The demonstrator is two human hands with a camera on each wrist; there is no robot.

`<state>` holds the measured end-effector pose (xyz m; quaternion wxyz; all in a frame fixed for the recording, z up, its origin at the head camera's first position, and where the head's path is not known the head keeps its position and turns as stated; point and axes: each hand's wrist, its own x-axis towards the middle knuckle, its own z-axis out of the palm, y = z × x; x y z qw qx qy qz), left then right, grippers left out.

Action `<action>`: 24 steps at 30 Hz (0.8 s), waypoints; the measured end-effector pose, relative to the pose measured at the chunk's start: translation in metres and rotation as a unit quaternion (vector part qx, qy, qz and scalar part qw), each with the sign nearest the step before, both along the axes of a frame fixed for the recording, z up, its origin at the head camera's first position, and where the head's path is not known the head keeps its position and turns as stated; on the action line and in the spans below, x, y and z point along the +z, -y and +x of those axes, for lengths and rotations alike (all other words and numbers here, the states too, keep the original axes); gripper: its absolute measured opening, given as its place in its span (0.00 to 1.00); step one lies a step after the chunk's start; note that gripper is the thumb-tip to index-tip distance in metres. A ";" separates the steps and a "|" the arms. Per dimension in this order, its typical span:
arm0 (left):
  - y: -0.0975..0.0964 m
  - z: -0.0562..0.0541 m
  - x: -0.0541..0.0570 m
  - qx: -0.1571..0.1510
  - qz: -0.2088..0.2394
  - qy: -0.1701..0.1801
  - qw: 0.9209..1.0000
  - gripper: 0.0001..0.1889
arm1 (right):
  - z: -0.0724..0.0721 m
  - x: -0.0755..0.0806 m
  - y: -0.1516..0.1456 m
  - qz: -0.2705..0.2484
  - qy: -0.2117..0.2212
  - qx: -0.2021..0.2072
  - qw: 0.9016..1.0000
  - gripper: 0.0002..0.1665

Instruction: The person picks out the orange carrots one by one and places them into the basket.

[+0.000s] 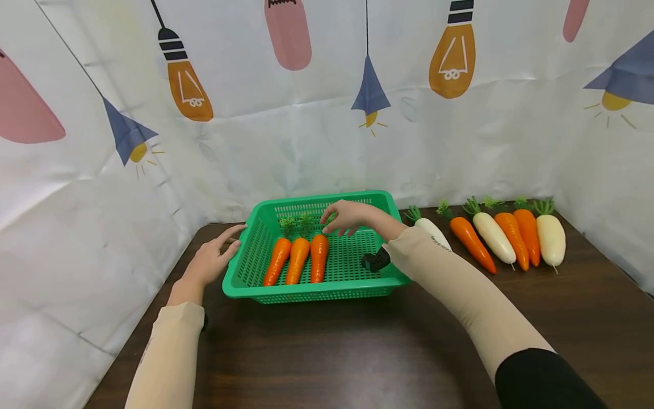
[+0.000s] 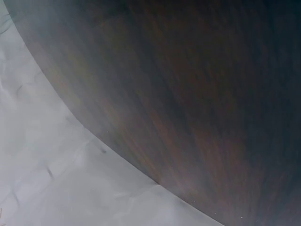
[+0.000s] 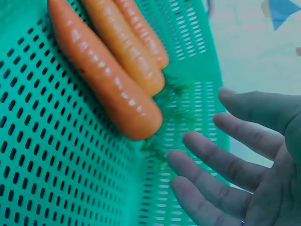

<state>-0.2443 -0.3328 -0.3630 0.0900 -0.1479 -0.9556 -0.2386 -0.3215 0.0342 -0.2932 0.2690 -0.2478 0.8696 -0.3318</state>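
Observation:
Three orange carrots with green tops lie side by side in a green plastic basket [image 1: 319, 293]: a left carrot [image 1: 277, 261], a middle carrot [image 1: 297, 261] and a right carrot [image 1: 319, 258]. My right hand [image 1: 352, 217] hovers over the basket beside the right carrot's leafy top. In the right wrist view its fingers [image 3: 225, 165] are spread and loosely bent, with nothing between them. My left hand [image 1: 209, 258] is at the basket's left rim, fingers extended; whether they touch it is hard to tell. The left wrist view shows neither hand nor basket.
Right of the basket, a row on the dark wooden table [image 1: 327, 352] holds several vegetables, among them a white radish [image 1: 494, 236], an orange carrot [image 1: 472, 244] and another white radish [image 1: 550, 240] at the end. A patterned white curtain [image 1: 327, 142] hangs behind.

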 end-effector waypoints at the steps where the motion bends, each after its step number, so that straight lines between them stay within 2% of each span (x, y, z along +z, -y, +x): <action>1: 0.001 0.000 0.000 0.000 0.001 0.000 1.000 0.28 | 0.001 0.002 -0.002 -0.002 -0.003 0.009 1.000 0.26; 6: 0.002 0.000 -0.001 -0.001 -0.003 -0.002 1.000 0.28 | 0.011 0.007 -0.016 -0.031 -0.034 0.041 0.998 0.24; 9: 0.001 -0.001 -0.002 -0.002 -0.006 -0.004 1.000 0.28 | 0.020 0.011 -0.028 -0.056 -0.061 0.045 0.996 0.21; 17: 0.000 -0.001 -0.002 -0.004 -0.004 -0.011 1.000 0.28 | 0.043 0.025 -0.063 -0.110 -0.118 0.033 0.986 0.18; 24: -0.001 0.001 -0.001 -0.001 0.000 -0.009 1.000 0.28 | 0.058 0.026 -0.100 -0.110 -0.155 0.003 0.982 0.18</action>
